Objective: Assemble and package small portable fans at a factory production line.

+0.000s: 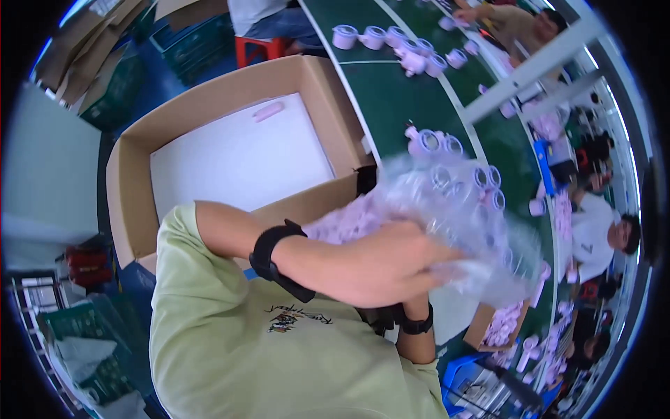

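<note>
My left hand reaches across my body, its fingers closed on a crumpled clear plastic bag. The bag spreads over the edge of the green work table, and pink cup-shaped parts with clear round rims show through and beside it. Next to my left forearm lies a heap of small pink pieces; whether they are inside the bag I cannot tell. My right hand is mostly hidden behind my left hand and the bag, so its fingers do not show. Both wrists wear black bands.
A large open carton with a white bottom stands on the left, one pink piece inside. The green table carries rows of pink parts. A small carton of pink pieces sits at lower right. Several people work across the table.
</note>
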The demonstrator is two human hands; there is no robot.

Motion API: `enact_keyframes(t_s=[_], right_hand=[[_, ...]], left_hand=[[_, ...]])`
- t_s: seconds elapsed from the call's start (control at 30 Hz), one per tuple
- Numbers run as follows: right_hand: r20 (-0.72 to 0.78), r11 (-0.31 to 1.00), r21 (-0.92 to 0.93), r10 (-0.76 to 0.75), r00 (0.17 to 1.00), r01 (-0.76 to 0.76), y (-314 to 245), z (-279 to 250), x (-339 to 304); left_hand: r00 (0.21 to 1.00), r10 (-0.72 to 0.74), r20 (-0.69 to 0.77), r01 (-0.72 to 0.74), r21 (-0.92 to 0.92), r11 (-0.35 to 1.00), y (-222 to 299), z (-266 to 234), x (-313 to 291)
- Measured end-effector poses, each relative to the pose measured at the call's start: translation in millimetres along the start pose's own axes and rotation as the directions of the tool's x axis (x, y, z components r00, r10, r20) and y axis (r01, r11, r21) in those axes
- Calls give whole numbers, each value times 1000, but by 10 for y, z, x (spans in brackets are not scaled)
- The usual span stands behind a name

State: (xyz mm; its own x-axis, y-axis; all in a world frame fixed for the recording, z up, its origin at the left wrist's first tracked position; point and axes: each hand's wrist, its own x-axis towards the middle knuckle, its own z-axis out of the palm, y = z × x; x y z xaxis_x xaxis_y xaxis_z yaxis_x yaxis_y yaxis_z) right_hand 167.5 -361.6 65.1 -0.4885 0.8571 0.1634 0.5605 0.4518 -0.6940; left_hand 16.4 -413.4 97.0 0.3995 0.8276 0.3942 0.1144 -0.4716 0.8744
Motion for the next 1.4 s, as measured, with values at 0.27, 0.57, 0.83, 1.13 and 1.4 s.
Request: enact_keyframes(t_s=[0.27, 0.57, 0.83, 1.13, 1.4], right_hand=[[-750, 776, -292, 177, 638, -559, -105, -784, -1992], [-908, 649, -313, 9, 419, -694, -185, -302, -979], [-923, 676, -377, -217, 318, -633, 414, -1147, -1990], [-986, 781, -112, -11, 165, -615, 546, -829, -1631], [-957, 734, -110, 106, 272, -671, 919, -996, -1420]], left_hand=[[755, 276, 594, -140, -265, 954, -392, -707, -64], [631, -706, -323, 673, -226, 705, -2709, -2083, -814], [806, -575, -144, 522, 632, 573, -3882, -1806, -900], [802, -596, 24, 234, 907, 351, -3959, -1372, -1058], [703, -485, -519, 652, 743, 151, -4070, -1804, -1116]])
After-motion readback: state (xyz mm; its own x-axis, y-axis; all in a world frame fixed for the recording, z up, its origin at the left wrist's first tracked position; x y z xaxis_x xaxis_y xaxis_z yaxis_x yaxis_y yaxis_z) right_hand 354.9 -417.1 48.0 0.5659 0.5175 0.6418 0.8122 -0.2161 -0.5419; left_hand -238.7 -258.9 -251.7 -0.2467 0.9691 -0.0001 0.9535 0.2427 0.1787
